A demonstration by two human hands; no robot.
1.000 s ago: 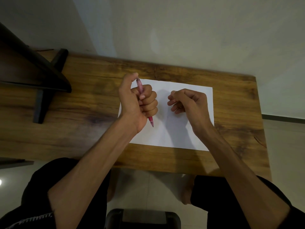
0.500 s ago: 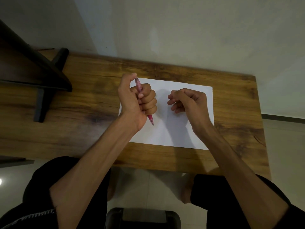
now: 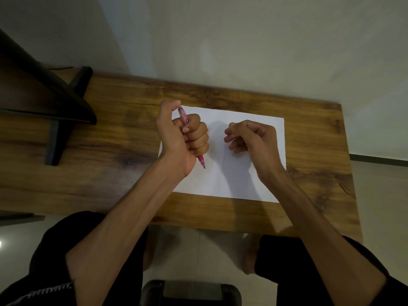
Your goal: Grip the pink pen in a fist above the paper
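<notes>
The person sits at a wooden counter [image 3: 123,164] set against a pale wall, both forearms stretched out over it. The left hand [image 3: 181,138] is clenched in a fist round a pink pen [image 3: 201,161], the four fingers wrapped over the barrel and the thumb lying up along its far end. The pen runs slantwise through the fist: its far end shows at the thumb, and its tip pokes out at the near side of the hand, pointing down toward the paper. I cannot tell whether the tip touches the sheet or hangs just above it.

A white sheet of paper [image 3: 223,180] lies flat on the counter, right of the middle, its long edges running left to right. The fist sits over its left edge. The right hand [image 3: 251,138] hovers or rests over the right half of the sheet, well apart from the pen, its grip loosely curled and holding nothing, the fingertips turned toward the left hand.

At the far left of the counter stands a dark stand [image 3: 64,120] with a slanted black panel above it. Near the person, under the counter edge, dark-clothed knees show on either side, with a black stool [image 3: 189,292] between them on the pale floor.
</notes>
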